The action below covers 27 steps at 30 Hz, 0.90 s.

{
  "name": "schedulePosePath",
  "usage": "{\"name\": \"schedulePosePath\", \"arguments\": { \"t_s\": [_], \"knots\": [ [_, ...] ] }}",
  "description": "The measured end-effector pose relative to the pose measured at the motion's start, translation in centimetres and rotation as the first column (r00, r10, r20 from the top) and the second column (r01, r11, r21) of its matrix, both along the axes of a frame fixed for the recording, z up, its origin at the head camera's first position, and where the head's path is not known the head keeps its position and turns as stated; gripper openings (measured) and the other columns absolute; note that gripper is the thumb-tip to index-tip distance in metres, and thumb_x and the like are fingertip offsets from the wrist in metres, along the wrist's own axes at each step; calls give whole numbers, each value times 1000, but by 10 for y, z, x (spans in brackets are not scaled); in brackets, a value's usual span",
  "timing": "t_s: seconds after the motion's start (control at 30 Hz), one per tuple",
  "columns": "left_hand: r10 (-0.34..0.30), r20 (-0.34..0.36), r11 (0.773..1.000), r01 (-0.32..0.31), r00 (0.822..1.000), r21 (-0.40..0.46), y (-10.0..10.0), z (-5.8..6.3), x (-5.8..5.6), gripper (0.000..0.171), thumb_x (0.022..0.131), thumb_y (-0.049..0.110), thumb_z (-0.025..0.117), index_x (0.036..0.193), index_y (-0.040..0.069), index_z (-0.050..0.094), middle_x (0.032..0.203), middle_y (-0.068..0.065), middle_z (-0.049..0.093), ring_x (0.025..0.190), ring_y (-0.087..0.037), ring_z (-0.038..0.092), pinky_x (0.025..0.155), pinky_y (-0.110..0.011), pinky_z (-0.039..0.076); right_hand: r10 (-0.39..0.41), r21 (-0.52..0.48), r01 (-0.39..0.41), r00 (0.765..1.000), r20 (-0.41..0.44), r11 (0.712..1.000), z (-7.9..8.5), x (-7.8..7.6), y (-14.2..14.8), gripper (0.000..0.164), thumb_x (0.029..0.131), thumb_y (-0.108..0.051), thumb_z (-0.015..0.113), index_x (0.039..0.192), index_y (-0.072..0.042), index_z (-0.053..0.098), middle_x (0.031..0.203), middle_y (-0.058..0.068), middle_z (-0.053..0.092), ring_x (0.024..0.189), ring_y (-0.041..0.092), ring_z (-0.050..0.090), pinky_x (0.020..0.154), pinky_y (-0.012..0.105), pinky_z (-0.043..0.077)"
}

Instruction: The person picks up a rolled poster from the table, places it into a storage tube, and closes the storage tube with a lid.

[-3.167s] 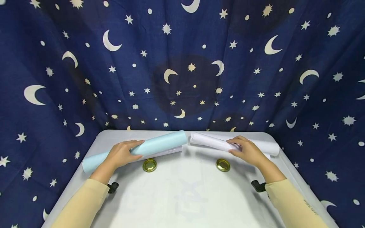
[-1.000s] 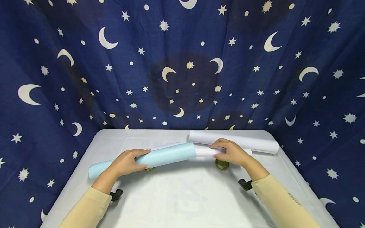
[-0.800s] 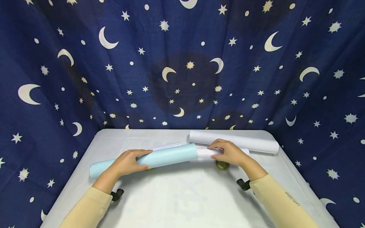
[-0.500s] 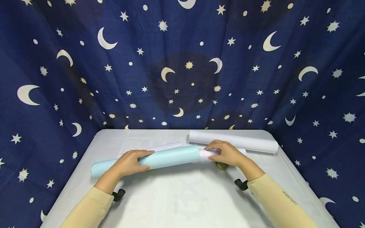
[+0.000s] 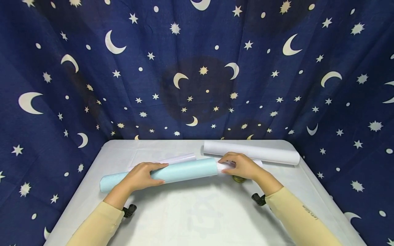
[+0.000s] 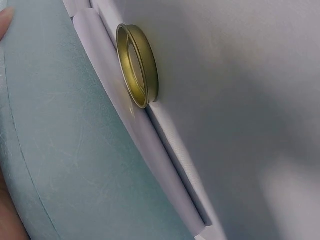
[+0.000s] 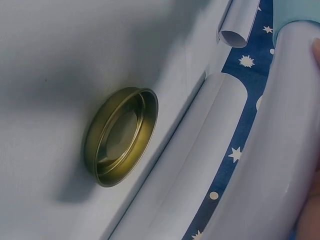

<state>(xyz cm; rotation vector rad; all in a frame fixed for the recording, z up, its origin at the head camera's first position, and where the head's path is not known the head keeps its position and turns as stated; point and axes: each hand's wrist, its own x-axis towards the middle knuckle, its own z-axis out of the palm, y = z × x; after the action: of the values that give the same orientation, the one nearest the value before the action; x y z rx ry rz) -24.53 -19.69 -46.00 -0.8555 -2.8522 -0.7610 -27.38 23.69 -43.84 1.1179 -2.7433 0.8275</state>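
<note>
At the left of the table point(image 5: 203, 212), a cream sleeve point(image 5: 95, 222) reached up from the near edge, a black device point(image 5: 130, 210) at its cuff. Past the cuff, the left hand point(image 5: 143, 176) gripped a light-blue tube point(image 5: 187, 171) from above, thumb on the near side, fingers over the far side. Tube ran crosswise, left end nearer the body, right end a little farther off. Whether it touched the table could not be told.

Just behind it lay the left roll point(image 5: 181, 158), white and thin, partly hidden by the tube. The left wrist view showed a gold left cap point(image 6: 147, 65) close by that roll, contact unclear.

Near the middle, the tube's right mouth encircled one end of the inner roll point(image 7: 280, 140), also white; depth inside was hidden. Just right of that mouth, the right hand point(image 5: 243, 166) pinched the inner roll between thumb and fingers, fingertips close to the blue rim. The roll's other end poked out rightward beyond the hand.

Under the right hand, the right cap point(image 5: 239, 179), also gold, sat on the table, partly covered from above. Behind, the back roll point(image 5: 252, 152), white, lay along the far edge. Farther right, a lettered sleeve point(image 5: 300, 212) had another black device at its cuff. A blue curtain point(image 5: 197, 44) with moons and stars hung around the back and both sides.
</note>
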Motion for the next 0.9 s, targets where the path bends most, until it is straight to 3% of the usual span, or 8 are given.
{"name": "schedulePosePath", "arguments": {
  "t_s": [0.4, 0.7, 0.9],
  "knots": [
    [6, -4, 1000, -6, 1000, 11, -1, 0, 2, 65, 77, 47, 85, 137, 32, 64, 131, 8, 65, 120, -20, 62, 97, -46, 51, -38, 31, 40, 998, -53, 999, 3, 4, -1, 37, 84, -25, 83, 119, -20, 72, 121, -7, 68, 115, 18, 63, 98, 42, 51],
    [21, -13, 1000, -21, 1000, 21, -4, -1, 2, 65, 76, 47, 85, 136, 34, 64, 131, 8, 65, 120, -21, 62, 96, -46, 51, -60, -23, 58, 995, -81, 998, 11, 5, 9, 36, 85, -27, 83, 117, -14, 74, 121, -6, 68, 115, 19, 63, 99, 43, 50],
    [33, -21, 999, -32, 999, 21, -6, -2, 2, 65, 75, 48, 86, 135, 34, 65, 130, 7, 66, 119, -21, 63, 96, -46, 51, -88, -61, 83, 993, -83, 995, 13, 6, 20, 34, 86, -26, 82, 117, -16, 73, 120, -6, 68, 116, 19, 63, 96, 42, 52]
  ]
}}
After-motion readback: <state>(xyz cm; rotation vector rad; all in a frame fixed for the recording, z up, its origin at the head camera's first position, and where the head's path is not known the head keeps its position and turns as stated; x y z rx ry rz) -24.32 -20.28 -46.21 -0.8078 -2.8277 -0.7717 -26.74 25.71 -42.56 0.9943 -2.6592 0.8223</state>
